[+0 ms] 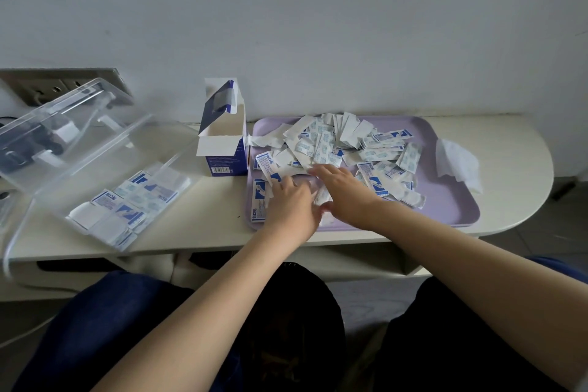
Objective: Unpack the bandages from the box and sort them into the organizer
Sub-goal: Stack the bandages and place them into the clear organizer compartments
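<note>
Plainly, the table (203, 226) — bandages (327, 143) on its lilac tray (445, 200) — meets the wall (318, 25).

A: Where are the hands?
B: Over the purple tray (445, 215). The left hand (291, 202) and right hand (343, 197) are side by side, fingers (321, 170) on the loose bandages (334, 143).
A: The box (222, 145)?
B: It's upright with its flaps open, just left of the tray on the bench (206, 226).
A: And the organizer (95, 149)?
B: It's clear, further left, with its lid raised. Flat bandage packets (133, 200) lie inside. A tissue (458, 165) lies at the tray's right side.

Palm-down, the left hand (294, 200) and right hand (345, 194) reach forward, apparently touching.
</note>
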Demonstrator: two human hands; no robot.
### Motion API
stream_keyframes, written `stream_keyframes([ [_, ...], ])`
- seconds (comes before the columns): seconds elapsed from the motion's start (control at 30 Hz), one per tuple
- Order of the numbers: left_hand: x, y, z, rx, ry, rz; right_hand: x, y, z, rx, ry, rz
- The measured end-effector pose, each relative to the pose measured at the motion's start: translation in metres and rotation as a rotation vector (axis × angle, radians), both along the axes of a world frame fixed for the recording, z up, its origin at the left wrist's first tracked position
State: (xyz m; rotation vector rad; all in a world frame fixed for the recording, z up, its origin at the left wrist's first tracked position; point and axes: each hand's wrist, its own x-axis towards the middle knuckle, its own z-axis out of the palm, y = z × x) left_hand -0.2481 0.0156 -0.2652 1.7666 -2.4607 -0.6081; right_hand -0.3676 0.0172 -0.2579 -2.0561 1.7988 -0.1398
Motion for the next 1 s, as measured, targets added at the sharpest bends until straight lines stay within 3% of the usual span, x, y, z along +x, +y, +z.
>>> stream_keyframes([
  [0.13, -0.003, 0.004, 0.002, -0.051, -0.065, -0.016, -0.005, -0.007, 0.002, 0.054, -0.024, 0.001],
  [0.37, -0.002, -0.003, 0.003, 0.112, 0.230, 0.131, -0.005, -0.012, 0.001, 0.092, -0.046, -0.020],
  [0.57, -0.001, -0.007, 0.002, 0.233, 0.263, 0.109, -0.011, -0.011, 0.004, 0.157, -0.017, 0.001],
  [0.67, -0.001, -0.005, 0.002, 0.153, 0.161, 0.038, -0.012, -0.010, 0.004, 0.114, 0.110, 0.067],
  [0.73, -0.001, -0.004, 0.004, -0.015, 0.082, 0.020, -0.010, -0.009, 0.003, 0.041, 0.180, 0.104],
  [0.87, 0.002, -0.012, 0.013, -0.369, 0.051, -0.012, -0.010, -0.007, 0.003, -0.139, -0.021, -0.048],
  [1.0, 0.006, -0.013, 0.008, -0.306, -0.121, -0.076, -0.014, -0.005, 0.001, -0.094, -0.093, -0.096],
])
